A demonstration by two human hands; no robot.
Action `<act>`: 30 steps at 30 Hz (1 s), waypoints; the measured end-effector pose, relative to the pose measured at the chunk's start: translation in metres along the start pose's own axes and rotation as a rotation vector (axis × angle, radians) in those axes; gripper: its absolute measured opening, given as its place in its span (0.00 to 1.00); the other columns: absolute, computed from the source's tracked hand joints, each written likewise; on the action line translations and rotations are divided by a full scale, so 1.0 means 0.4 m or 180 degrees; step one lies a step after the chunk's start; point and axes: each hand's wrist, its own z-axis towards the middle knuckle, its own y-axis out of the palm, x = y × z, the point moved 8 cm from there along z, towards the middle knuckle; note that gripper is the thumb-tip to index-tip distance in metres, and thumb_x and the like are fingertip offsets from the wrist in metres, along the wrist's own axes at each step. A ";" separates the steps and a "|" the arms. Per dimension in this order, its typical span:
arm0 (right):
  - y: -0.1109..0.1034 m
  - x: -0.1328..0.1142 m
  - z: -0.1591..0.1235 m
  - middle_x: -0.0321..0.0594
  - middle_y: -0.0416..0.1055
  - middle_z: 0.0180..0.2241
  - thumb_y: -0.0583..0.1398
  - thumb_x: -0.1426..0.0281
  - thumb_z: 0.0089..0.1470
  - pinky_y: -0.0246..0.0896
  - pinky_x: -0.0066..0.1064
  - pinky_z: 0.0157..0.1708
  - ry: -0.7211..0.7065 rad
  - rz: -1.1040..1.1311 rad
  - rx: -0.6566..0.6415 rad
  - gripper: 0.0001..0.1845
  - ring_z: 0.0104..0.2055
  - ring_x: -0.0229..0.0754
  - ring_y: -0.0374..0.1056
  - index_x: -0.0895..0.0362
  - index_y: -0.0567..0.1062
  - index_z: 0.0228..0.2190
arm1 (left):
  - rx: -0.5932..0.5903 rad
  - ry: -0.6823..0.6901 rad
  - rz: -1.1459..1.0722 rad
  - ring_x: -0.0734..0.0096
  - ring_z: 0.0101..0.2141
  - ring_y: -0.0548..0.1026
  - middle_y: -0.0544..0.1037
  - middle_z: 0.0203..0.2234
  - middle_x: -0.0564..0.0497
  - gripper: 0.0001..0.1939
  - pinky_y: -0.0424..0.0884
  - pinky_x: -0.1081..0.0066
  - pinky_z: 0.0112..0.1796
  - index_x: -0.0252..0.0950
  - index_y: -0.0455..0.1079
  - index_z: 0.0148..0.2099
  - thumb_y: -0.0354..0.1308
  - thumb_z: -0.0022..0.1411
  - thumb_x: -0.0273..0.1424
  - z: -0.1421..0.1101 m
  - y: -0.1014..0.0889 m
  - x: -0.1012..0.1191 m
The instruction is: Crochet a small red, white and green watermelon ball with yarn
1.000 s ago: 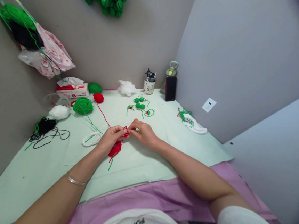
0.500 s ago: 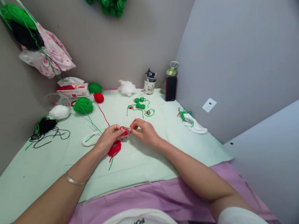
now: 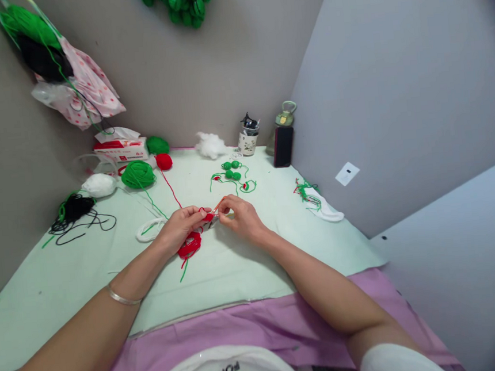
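Note:
My left hand (image 3: pixel 180 226) and my right hand (image 3: pixel 239 215) meet over the middle of the pale green table cover (image 3: pixel 245 261). The left fingers pinch a small red crocheted piece (image 3: pixel 207 216). More of the red yarn work (image 3: pixel 189 246) hangs under that hand. A red strand (image 3: pixel 171 193) runs from it to a red yarn ball (image 3: pixel 163 161) at the back. The right fingers are closed on a thin orange crochet hook (image 3: pixel 218 205), its tip at the red piece.
A green yarn ball (image 3: pixel 137 175), white yarn (image 3: pixel 98 185), black yarn (image 3: pixel 75 208) and a tissue box (image 3: pixel 121 151) lie back left. Small green crocheted pieces (image 3: pixel 231 172) lie behind my hands. A jar (image 3: pixel 247 138), bottle (image 3: pixel 283 119) and dark phone (image 3: pixel 281 146) stand at the back.
My hands have stayed together with small finger movements. The orange hook now sticks out between them, and my right hand has shifted slightly toward the left hand.

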 end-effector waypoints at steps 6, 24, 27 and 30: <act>0.005 0.012 0.003 0.37 0.73 0.34 0.60 0.77 0.56 0.61 0.31 0.39 0.0047 -0.0066 0.0032 0.07 0.37 0.40 0.68 0.54 0.72 0.28 | -0.0087 -0.0062 0.0240 0.65 0.33 0.82 0.84 0.36 0.47 0.18 0.77 0.65 0.39 0.35 0.70 0.28 0.76 0.52 0.38 0.016 -0.015 -0.015; 0.025 -0.007 -0.004 0.38 0.73 0.35 0.60 0.76 0.58 0.61 0.31 0.40 -0.0031 -0.0024 -0.0267 0.06 0.36 0.39 0.68 0.56 0.74 0.29 | -0.0124 -0.0026 0.0115 0.68 0.32 0.81 0.81 0.30 0.51 0.12 0.76 0.70 0.34 0.34 0.76 0.35 0.75 0.52 0.30 0.007 -0.003 -0.010; 0.024 -0.007 -0.004 0.38 0.73 0.35 0.60 0.76 0.58 0.61 0.31 0.40 -0.0033 -0.0043 -0.0263 0.06 0.37 0.39 0.68 0.56 0.74 0.29 | -0.0155 -0.0120 0.0156 0.69 0.33 0.80 0.80 0.32 0.52 0.06 0.77 0.67 0.35 0.32 0.75 0.39 0.67 0.64 0.30 0.008 -0.003 -0.019; 0.024 -0.007 -0.003 0.38 0.74 0.35 0.60 0.75 0.58 0.61 0.31 0.40 -0.0040 -0.0061 -0.0264 0.06 0.36 0.39 0.68 0.56 0.74 0.29 | -0.0178 -0.0164 0.0174 0.67 0.36 0.80 0.80 0.37 0.50 0.06 0.79 0.64 0.38 0.32 0.75 0.42 0.63 0.69 0.31 0.008 -0.001 -0.024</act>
